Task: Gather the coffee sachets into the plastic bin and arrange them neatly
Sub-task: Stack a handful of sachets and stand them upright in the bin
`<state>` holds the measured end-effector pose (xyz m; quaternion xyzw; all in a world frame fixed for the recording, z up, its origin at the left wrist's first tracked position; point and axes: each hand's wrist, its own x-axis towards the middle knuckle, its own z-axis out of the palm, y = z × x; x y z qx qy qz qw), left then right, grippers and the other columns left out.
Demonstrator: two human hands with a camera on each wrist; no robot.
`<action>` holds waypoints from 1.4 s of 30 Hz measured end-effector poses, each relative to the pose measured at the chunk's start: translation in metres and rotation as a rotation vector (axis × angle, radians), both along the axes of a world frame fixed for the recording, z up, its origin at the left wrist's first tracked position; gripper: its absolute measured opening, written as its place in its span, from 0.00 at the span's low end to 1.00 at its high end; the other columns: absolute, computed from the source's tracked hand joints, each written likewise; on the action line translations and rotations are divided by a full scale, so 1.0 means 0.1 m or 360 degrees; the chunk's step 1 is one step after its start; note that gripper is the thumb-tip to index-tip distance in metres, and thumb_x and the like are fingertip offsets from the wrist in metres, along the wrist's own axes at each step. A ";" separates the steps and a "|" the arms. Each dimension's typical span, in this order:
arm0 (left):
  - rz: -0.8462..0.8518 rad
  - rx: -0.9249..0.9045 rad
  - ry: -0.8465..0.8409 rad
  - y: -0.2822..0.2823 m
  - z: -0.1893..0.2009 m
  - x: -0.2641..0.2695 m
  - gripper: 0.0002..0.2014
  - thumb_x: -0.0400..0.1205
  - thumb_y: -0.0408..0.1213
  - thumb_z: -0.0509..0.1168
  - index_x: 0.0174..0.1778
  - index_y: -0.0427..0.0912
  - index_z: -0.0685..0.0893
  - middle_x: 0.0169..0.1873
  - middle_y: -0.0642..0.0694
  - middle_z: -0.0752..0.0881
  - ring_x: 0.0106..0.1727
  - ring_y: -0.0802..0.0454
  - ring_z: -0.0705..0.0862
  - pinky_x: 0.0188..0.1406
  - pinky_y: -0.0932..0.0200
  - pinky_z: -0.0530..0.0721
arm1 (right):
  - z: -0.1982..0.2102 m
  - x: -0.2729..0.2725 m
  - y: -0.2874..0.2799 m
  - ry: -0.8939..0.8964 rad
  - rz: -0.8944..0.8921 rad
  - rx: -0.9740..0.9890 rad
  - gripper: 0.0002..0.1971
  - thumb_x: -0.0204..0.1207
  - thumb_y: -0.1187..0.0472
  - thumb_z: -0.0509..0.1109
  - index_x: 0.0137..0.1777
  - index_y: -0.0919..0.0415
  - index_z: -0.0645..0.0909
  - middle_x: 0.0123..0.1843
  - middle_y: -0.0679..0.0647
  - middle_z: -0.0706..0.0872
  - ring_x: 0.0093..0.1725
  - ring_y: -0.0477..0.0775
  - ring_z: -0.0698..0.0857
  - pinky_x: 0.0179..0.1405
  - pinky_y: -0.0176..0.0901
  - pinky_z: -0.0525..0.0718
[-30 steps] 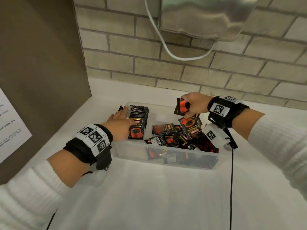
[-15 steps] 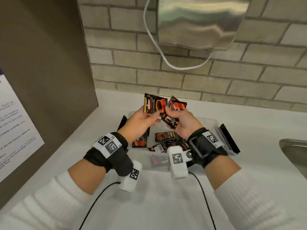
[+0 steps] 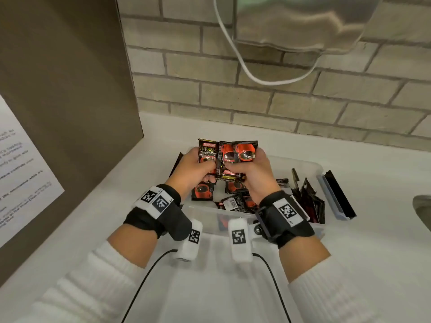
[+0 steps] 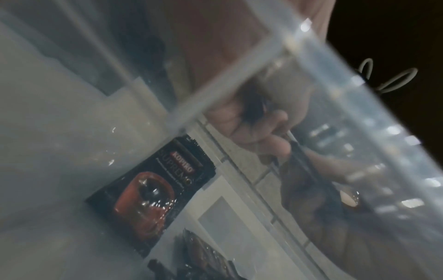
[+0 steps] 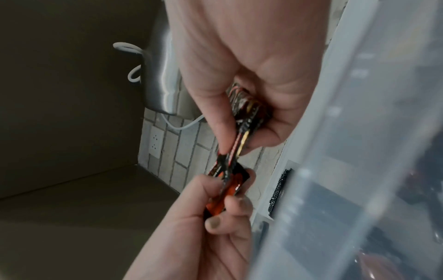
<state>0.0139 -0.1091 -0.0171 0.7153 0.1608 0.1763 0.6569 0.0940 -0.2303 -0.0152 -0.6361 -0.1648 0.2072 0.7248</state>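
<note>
Both hands hold a fan of black-and-red coffee sachets (image 3: 227,155) upright over the clear plastic bin (image 3: 312,170). My left hand (image 3: 197,170) pinches the left side of the bunch, my right hand (image 3: 250,170) grips the right side. In the right wrist view the sachets (image 5: 242,132) are edge-on between the thumb and fingers of both hands. Loose sachets (image 3: 235,200) lie jumbled on the bin floor. One flat sachet (image 4: 153,191) shows through the bin wall in the left wrist view.
The bin stands on a white counter (image 3: 373,252) against a brick wall. A brown panel (image 3: 65,89) rises at the left. A metal dispenser (image 3: 303,22) with a white cable hangs overhead. A sink edge (image 3: 423,206) is at the far right; the bin lid (image 3: 335,197) leans beside the bin.
The right hand carried its sachets leftward to meet the left hand, which lifted off the bin's rim with a sachet. Now both hold the sachets side by side as one fan.
</note>
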 end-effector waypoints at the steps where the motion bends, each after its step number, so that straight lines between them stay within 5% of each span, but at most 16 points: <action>1: -0.0039 0.0006 0.0045 0.01 -0.01 0.01 0.10 0.81 0.28 0.60 0.56 0.43 0.79 0.46 0.45 0.86 0.34 0.55 0.87 0.32 0.62 0.85 | 0.00 -0.01 -0.01 -0.0024 0.0030 -0.0016 0.26 0.61 0.76 0.75 0.60 0.64 0.77 0.56 0.62 0.88 0.57 0.61 0.86 0.62 0.63 0.82; 3: -0.0093 0.0042 0.0143 0.01 -0.02 0.02 0.12 0.82 0.31 0.60 0.61 0.44 0.77 0.46 0.44 0.87 0.28 0.56 0.85 0.23 0.68 0.79 | 0.02 -0.01 -0.02 0.0004 0.0061 -0.0010 0.22 0.63 0.73 0.76 0.58 0.62 0.80 0.54 0.59 0.89 0.56 0.61 0.87 0.62 0.61 0.82; 8: -0.0174 0.0005 0.0177 0.00 0.00 0.02 0.11 0.82 0.27 0.58 0.57 0.41 0.77 0.38 0.42 0.85 0.25 0.52 0.84 0.21 0.64 0.70 | 0.05 0.01 -0.05 0.0151 0.0008 0.0127 0.13 0.69 0.71 0.73 0.53 0.62 0.83 0.50 0.58 0.89 0.50 0.58 0.88 0.55 0.57 0.85; 13: -0.0165 -0.0237 0.0098 -0.06 0.04 -0.01 0.16 0.85 0.36 0.55 0.69 0.36 0.73 0.49 0.37 0.84 0.34 0.45 0.85 0.30 0.58 0.79 | 0.03 0.02 -0.06 0.0155 0.0053 0.0066 0.11 0.70 0.71 0.73 0.49 0.57 0.83 0.49 0.56 0.89 0.50 0.57 0.88 0.55 0.58 0.86; 18: 0.0025 -0.0391 0.0127 -0.05 0.08 0.03 0.24 0.86 0.55 0.49 0.69 0.41 0.72 0.57 0.40 0.83 0.45 0.44 0.88 0.38 0.59 0.89 | 0.00 0.00 -0.01 -0.0448 -0.0078 -0.0332 0.10 0.75 0.72 0.67 0.48 0.58 0.83 0.45 0.54 0.87 0.47 0.52 0.85 0.47 0.41 0.84; 20: -0.0021 -0.0119 0.0108 -0.04 0.03 0.02 0.21 0.84 0.54 0.55 0.68 0.44 0.72 0.59 0.43 0.83 0.53 0.47 0.87 0.48 0.57 0.88 | -0.04 -0.01 0.01 -0.0764 -0.0037 -0.0476 0.13 0.74 0.74 0.65 0.55 0.63 0.85 0.51 0.59 0.86 0.53 0.57 0.84 0.58 0.47 0.82; 22: -0.0107 0.0227 0.0115 -0.04 -0.04 0.02 0.19 0.83 0.46 0.63 0.67 0.44 0.72 0.56 0.46 0.84 0.53 0.52 0.87 0.48 0.58 0.87 | -0.07 -0.02 0.02 -0.0922 -0.0008 -0.0518 0.17 0.74 0.77 0.64 0.59 0.62 0.85 0.55 0.58 0.86 0.59 0.56 0.83 0.64 0.47 0.79; 26: -0.0015 0.0096 0.0035 -0.02 -0.05 0.03 0.17 0.81 0.34 0.66 0.66 0.45 0.73 0.57 0.43 0.84 0.46 0.52 0.87 0.35 0.62 0.88 | -0.05 0.00 -0.02 -0.0757 -0.0192 -0.0323 0.18 0.75 0.73 0.66 0.63 0.59 0.80 0.56 0.51 0.85 0.57 0.47 0.82 0.57 0.30 0.79; 30: -0.0042 -0.0460 -0.0180 0.04 -0.05 0.00 0.21 0.80 0.21 0.62 0.68 0.41 0.72 0.61 0.42 0.81 0.56 0.45 0.86 0.46 0.56 0.89 | -0.06 0.07 -0.06 -0.0412 -0.0443 -0.0104 0.11 0.74 0.62 0.72 0.56 0.59 0.80 0.48 0.51 0.86 0.50 0.51 0.84 0.51 0.40 0.80; 33: -0.0035 -0.0499 -0.0200 0.05 -0.04 -0.01 0.21 0.80 0.20 0.62 0.69 0.37 0.72 0.62 0.38 0.83 0.59 0.41 0.86 0.54 0.51 0.87 | -0.07 0.06 -0.03 -0.0051 -0.0220 0.0068 0.08 0.77 0.60 0.69 0.55 0.55 0.81 0.53 0.55 0.88 0.56 0.56 0.86 0.59 0.54 0.82; 37: 0.0055 -0.0338 -0.0204 0.03 -0.03 0.00 0.14 0.81 0.26 0.63 0.61 0.42 0.79 0.55 0.46 0.85 0.56 0.53 0.84 0.55 0.57 0.83 | -0.06 0.02 -0.02 0.0316 0.0004 0.0261 0.09 0.75 0.61 0.68 0.55 0.58 0.81 0.43 0.51 0.89 0.42 0.50 0.87 0.41 0.42 0.80; 42: 0.0038 -0.0358 -0.0251 0.02 -0.02 -0.02 0.10 0.82 0.26 0.62 0.57 0.39 0.80 0.50 0.44 0.87 0.50 0.52 0.87 0.54 0.52 0.85 | -0.09 -0.11 0.09 0.0338 0.0030 0.0165 0.11 0.73 0.60 0.74 0.55 0.55 0.83 0.52 0.54 0.90 0.49 0.54 0.86 0.38 0.41 0.77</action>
